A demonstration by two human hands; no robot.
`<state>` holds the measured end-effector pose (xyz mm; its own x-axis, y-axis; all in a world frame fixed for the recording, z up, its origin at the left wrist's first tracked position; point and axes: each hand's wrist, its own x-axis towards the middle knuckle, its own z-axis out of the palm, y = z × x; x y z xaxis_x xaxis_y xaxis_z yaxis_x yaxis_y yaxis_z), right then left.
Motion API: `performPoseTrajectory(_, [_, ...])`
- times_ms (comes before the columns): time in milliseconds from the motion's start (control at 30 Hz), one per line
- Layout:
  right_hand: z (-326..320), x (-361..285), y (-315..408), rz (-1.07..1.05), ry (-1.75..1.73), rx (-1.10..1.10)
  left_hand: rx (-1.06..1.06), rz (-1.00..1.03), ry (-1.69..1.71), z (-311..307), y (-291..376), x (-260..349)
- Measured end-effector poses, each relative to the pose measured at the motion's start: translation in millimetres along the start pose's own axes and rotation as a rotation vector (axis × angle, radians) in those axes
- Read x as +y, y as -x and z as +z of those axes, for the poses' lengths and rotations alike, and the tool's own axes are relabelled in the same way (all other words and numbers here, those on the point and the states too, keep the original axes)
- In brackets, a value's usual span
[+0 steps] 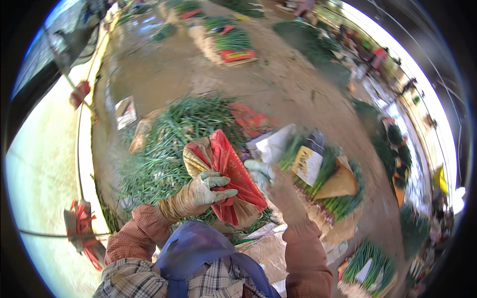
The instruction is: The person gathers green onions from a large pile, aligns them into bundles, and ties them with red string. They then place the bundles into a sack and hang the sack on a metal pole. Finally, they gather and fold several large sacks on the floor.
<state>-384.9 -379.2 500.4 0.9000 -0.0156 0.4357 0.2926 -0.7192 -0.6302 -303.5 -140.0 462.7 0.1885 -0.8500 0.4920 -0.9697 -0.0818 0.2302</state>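
My left hand (214,188), in a soiled pale glove, grips the gathered middle of a red and gold printed sheet (238,169). The sheet fans out in folds above and below my fingers and bears writing. Just right of its edge is my right hand (262,173), also gloved and blurred by motion; whether it pinches anything is unclear. Beyond and left of the sheet spreads a loose heap of long green scallion-like stalks (160,149). To the right lie bundled green onions (335,203) with reddish root ends, partly covered by brown paper and a labelled wrapper (308,158).
Red scraps (251,119) lie beyond the heap on the muddy ground. More onion bundles sit at the far top (233,39) and lower right (369,266). Along the left runs a pale sheet wall (44,167) with a rail. People (378,57) are at the far right.
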Motion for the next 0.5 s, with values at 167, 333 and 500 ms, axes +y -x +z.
performPoseTrajectory(167, [131.4, -37.0, -94.6, 0.178, 0.252, -0.617, -0.079, -0.051, -0.015, -19.3, 74.9, -34.3])
performPoseTrajectory(333, [273.4, -60.0, -130.4, 0.070, 0.190, -0.937, -0.009, -0.262, -0.113, -32.3, 153.6, -55.5])
performPoseTrajectory(500, [364.6, -95.5, -146.6, 0.380, -0.696, -0.670, 0.054, -0.539, -0.009, -79.1, 218.4, -90.3])
